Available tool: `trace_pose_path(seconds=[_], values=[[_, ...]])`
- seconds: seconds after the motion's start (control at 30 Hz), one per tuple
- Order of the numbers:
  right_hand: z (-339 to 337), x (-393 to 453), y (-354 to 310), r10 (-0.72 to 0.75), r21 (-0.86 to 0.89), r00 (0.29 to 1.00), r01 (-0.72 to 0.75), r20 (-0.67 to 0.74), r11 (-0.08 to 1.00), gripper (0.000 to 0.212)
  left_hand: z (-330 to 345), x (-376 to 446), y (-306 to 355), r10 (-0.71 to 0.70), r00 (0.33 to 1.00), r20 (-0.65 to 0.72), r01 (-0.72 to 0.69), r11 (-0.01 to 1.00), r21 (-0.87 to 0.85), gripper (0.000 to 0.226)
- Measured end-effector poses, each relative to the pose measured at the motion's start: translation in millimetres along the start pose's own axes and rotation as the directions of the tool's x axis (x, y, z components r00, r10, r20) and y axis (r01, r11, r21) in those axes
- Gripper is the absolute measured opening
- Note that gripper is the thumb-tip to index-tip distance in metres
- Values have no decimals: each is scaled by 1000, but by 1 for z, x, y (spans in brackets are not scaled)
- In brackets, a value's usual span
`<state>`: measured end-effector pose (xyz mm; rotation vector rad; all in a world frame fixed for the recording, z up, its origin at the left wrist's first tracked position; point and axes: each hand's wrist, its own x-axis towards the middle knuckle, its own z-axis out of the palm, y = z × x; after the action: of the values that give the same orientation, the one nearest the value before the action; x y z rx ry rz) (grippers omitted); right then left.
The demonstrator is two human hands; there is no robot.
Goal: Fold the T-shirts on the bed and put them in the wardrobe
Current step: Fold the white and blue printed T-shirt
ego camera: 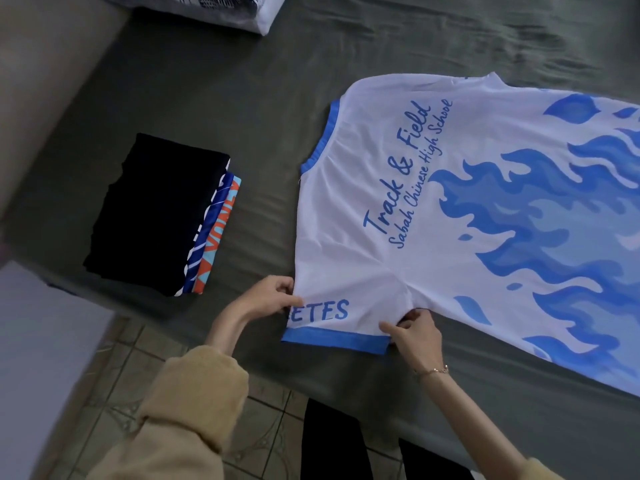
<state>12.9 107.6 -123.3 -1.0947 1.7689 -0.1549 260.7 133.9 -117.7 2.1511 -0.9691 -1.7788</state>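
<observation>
T-shirt [450,209]: thin, limp, probably slippery; lies flat on bed [263,81].
Grip: left hand [266,297], right hand [414,336] both pinching the sleeve [341,323].

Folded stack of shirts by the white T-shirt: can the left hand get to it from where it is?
Probably yes. The left hand pinches the white T-shirt sleeve, and only bare bed sheet lies between it and the folded stack. It must let go first.
</observation>
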Motion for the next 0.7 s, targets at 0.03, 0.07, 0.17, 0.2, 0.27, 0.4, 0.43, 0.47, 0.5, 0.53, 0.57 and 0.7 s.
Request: trace_pose_path(seconds=[0.03, 0.07, 0.17, 0.2, 0.27, 0.4, 0.43, 0.47, 0.5, 0.53, 0.57, 0.7], values=[[0, 1, 0, 9, 20, 1000, -9, 29, 1000, 19, -1, -1, -1, -2, 1000, 25, 3, 999, -53, 28], [0, 0, 0, 20, 65, 998, -24, 65, 998, 12, -1, -3, -3, -1, 999, 54, 6, 995, -95, 28], [-5, -2, -1, 69, 200, 971, -116, 231, 973, 17, 1, -5, -12, 22, 992, 123, -6, 991, -135, 27], [-9, -2, 0, 83, 207, 956, -145, 280, 968, 20, 2, -6, -16, 25, 991, 135, -6, 990, -139, 27], [-18, 0, 3, 101, 164, 929, -168, 357, 972, 22, 4, -7, -23, 18, 993, 113, -3, 991, -136, 24], [-29, 7, 11, 81, -98, 922, -47, 379, 994, 27, 10, -3, -26, -4, 1000, 22, 5, 998, -58, 20], [-29, 9, 11, 73, -160, 925, -13, 373, 987, 27, 10, -2, -24, -11, 1000, 15, 11, 1000, -27, 19], [-29, 11, 10, 63, -223, 928, 22, 367, 975, 25, 10, 0, -20, -24, 1000, 12, 24, 1000, 9, 16], [-29, 13, 10, 55, -286, 928, 56, 368, 957, 24, 10, 1, -16, -47, 999, 8, 47, 997, 59, 14], [-28, 15, 8, 48, -341, 928, 88, 371, 936, 23, 10, 2, -12, -73, 997, 3, 72, 989, 127, 13], [-27, 16, 5, 31, -381, 931, 118, 364, 917, 25, 9, 3, -7, -97, 995, -4, 96, 976, 197, 14], [-28, 21, -2, -134, -410, 983, 174, 125, 895, 49, 1, 13, 4, -77, 990, -119, 104, 964, 243, 25]])
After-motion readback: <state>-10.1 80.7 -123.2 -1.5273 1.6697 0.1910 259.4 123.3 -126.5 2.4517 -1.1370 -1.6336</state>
